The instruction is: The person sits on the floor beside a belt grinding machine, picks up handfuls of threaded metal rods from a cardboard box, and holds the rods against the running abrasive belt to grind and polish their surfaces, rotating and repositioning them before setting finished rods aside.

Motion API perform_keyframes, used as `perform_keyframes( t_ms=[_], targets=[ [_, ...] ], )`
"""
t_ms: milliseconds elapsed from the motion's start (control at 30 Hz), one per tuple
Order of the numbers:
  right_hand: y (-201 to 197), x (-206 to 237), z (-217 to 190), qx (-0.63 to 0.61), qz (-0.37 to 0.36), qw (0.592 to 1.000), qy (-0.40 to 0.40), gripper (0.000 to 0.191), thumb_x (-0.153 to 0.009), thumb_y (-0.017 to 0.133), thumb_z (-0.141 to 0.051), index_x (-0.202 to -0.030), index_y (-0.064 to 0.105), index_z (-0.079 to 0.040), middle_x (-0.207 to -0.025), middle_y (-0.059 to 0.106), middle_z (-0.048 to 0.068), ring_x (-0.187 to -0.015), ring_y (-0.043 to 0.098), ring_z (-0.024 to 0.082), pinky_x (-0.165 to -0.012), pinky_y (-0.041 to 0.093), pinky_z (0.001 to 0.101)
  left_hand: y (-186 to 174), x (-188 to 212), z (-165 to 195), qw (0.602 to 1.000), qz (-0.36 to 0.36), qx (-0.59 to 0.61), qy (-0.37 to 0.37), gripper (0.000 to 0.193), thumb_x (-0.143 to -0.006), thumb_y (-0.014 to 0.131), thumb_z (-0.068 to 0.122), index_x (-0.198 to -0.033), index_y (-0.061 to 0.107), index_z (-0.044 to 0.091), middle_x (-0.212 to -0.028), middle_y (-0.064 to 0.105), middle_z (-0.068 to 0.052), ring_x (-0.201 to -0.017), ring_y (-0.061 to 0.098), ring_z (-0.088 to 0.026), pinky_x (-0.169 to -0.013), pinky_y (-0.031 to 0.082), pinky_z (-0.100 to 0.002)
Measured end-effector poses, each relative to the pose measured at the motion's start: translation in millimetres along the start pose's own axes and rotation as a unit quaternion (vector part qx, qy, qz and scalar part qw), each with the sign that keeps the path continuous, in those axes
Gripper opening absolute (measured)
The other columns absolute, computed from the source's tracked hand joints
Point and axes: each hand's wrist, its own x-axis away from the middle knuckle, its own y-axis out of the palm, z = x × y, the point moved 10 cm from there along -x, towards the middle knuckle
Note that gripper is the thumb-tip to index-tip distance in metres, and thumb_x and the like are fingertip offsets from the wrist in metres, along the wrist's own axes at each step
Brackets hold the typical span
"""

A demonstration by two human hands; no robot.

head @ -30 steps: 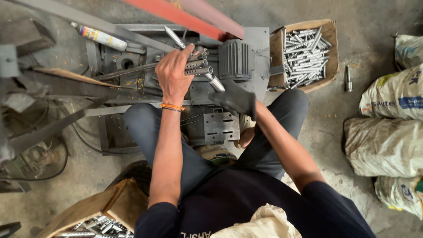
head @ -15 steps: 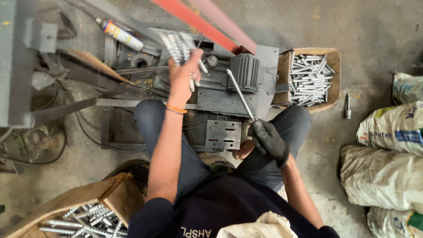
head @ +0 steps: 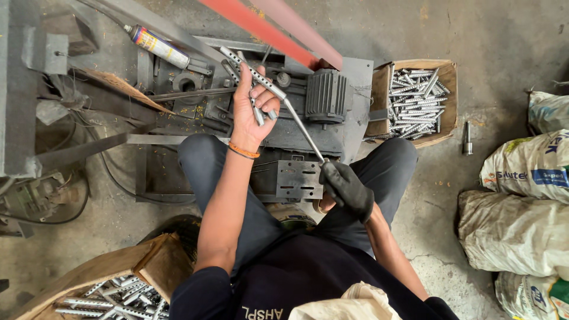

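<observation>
My left hand point(head: 249, 109) is bare, wears an orange wrist band, and grips a bundle of perforated metal tubes point(head: 246, 68) above the grey machine point(head: 284, 118). My right hand point(head: 347, 189), in a black glove, holds the near end of a thin metal rod point(head: 302, 131). The rod slants up and left into the end of one tube in my left hand. I sit with my legs on either side of the machine's slotted plate point(head: 299, 179).
A cardboard box of finished metal tubes point(head: 415, 101) sits at the right of the machine's motor point(head: 325, 98). Another box of tubes point(head: 112, 293) is at the lower left. A spray can point(head: 157, 46) lies on the machine. Filled sacks point(head: 521, 195) stand at the right.
My right hand has pulled back toward my body, drawing the rod out along its length. My left hand holds the tubes over the machine and has shifted only slightly.
</observation>
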Motion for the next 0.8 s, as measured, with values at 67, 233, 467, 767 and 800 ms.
perform_keyframes(
  t_ms=[67,233,467,767,800],
  targets=[
    [0,0,0,0.006,-0.001,1.0,0.002,0.054,-0.105,0.042,-0.052,-0.09,0.058,-0.003,-0.051,0.047,0.0,-0.035,0.038,0.008,-0.038,0.033,0.0249,-5,1,-1,0.999,0.021,-0.045,0.007,0.035,-0.102,0.065,0.042,-0.107,0.07,0.009,-0.063,0.044,0.008,-0.052,0.039,-0.005,-0.049,0.035,-0.024],
    [-1,-8,-3,-0.011,0.036,0.998,0.043,0.048,-0.106,0.045,-0.046,-0.09,0.057,-0.003,-0.049,0.044,-0.002,-0.033,0.037,0.007,-0.034,0.031,0.0258,-18,8,-35,0.966,0.068,-0.241,-0.065,0.03,-0.103,0.07,0.032,-0.108,0.068,0.003,-0.061,0.043,0.008,-0.049,0.039,-0.004,-0.047,0.034,-0.023],
    [-9,-63,-21,-0.117,0.12,0.986,0.01,0.026,-0.097,0.063,-0.03,-0.09,0.055,-0.006,-0.048,0.046,-0.001,-0.032,0.039,0.01,-0.03,0.032,0.0289,-36,9,-53,0.882,0.192,-0.43,-0.024,0.026,-0.088,0.081,0.022,-0.103,0.067,0.006,-0.058,0.045,0.007,-0.045,0.042,-0.007,-0.041,0.034,-0.025],
    [-40,-190,14,-0.111,0.193,0.975,0.028,0.025,-0.092,0.067,-0.02,-0.082,0.05,-0.005,-0.054,0.05,0.004,-0.036,0.046,0.015,-0.031,0.037,0.0348,-48,13,10,0.878,0.29,-0.363,0.112,0.031,-0.085,0.085,0.026,-0.095,0.06,0.011,-0.06,0.04,0.007,-0.045,0.038,-0.007,-0.041,0.032,-0.026],
    [-41,-197,18,-0.102,0.205,0.973,0.037,0.024,-0.091,0.067,-0.019,-0.081,0.05,-0.004,-0.054,0.05,0.005,-0.036,0.047,0.016,-0.03,0.038,0.0359,-49,11,8,0.882,0.288,-0.356,0.11,0.031,-0.084,0.085,0.026,-0.094,0.059,0.012,-0.06,0.039,0.007,-0.045,0.038,-0.007,-0.041,0.031,-0.026]
  ],
)
